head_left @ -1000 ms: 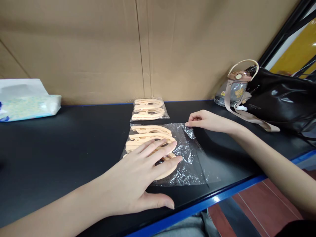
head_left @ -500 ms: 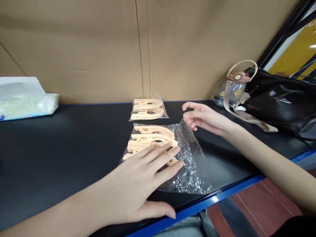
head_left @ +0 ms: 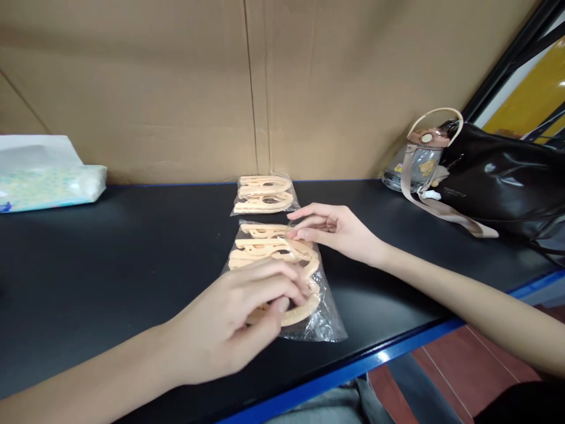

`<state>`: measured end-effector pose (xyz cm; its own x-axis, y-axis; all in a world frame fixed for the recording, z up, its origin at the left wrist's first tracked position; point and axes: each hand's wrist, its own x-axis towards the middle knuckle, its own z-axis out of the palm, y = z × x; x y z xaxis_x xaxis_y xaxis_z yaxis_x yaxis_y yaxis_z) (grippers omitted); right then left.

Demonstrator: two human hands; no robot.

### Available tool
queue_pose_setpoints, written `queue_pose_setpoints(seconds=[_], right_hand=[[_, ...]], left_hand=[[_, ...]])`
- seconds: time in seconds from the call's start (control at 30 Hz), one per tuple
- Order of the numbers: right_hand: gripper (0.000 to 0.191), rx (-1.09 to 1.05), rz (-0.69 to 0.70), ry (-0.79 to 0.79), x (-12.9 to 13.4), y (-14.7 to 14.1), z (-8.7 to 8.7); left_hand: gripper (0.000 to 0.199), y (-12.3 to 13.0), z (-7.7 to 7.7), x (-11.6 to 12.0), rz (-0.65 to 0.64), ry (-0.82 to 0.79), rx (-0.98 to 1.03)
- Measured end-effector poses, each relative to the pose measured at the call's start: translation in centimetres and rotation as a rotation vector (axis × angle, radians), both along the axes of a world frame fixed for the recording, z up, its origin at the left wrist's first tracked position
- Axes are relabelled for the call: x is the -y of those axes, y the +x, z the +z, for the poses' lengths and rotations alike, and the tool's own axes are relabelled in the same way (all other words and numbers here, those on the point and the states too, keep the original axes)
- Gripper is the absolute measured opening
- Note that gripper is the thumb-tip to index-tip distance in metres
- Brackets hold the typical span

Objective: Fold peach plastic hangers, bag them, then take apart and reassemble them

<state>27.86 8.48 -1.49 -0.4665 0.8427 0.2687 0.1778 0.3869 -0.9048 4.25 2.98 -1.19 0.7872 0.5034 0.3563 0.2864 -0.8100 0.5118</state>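
Note:
A clear plastic bag holding several peach folding hangers lies on the black table in front of me. My left hand rests on its lower part, fingers curled and thumb bent in against the bagged hangers, hiding some of them. At the bag's upper right side, my right hand has thumb and fingertips together on the plastic, the index finger reaching further out. Just behind, a second, smaller-looking bag of folding hangers lies flat, touched by neither hand.
A soft tissue pack sits at the far left. On the right stand a clear water bottle with a strap and a black bag. Cardboard walls the back; a blue edge borders the table's front.
My right hand has moved left and slightly down, and the loose plastic flap has come in over the hangers. My left hand has gone from spread flat to curled.

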Motion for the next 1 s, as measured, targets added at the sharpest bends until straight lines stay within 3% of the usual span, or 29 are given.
queue_pose_setpoints(seconds=[0.13, 0.27, 0.37, 0.47, 0.73, 1.0], right_hand=[[0.044, 0.175, 0.060, 0.183, 0.6, 0.1, 0.3], [0.036, 0.397, 0.021, 0.414, 1.1, -0.1, 0.3], [0.034, 0.510, -0.020, 0.537, 1.4, -0.4, 0.1], [0.034, 0.556, -0.019, 0.598, 1.7, -0.8, 0.0], [0.040, 0.662, -0.120, 0.614, 2.2, -1.4, -0.1], [0.047, 0.690, -0.164, 0.601, 2.1, -1.2, -0.5]], left_hand=[[0.010, 0.2, 0.0, -0.3, 0.189, 0.190, 0.090], [0.037, 0.5, -0.7, -0.1, 0.048, 0.474, 0.044], [0.028, 0.8, -0.9, 0.2, -0.053, 0.747, 0.027], [0.026, 1.0, -0.7, 0.4, -0.054, 0.909, 0.009], [0.020, 1.3, -0.4, 0.8, 0.046, 1.002, 0.007], [0.020, 1.2, -0.4, 1.0, 0.042, 0.999, -0.036]])
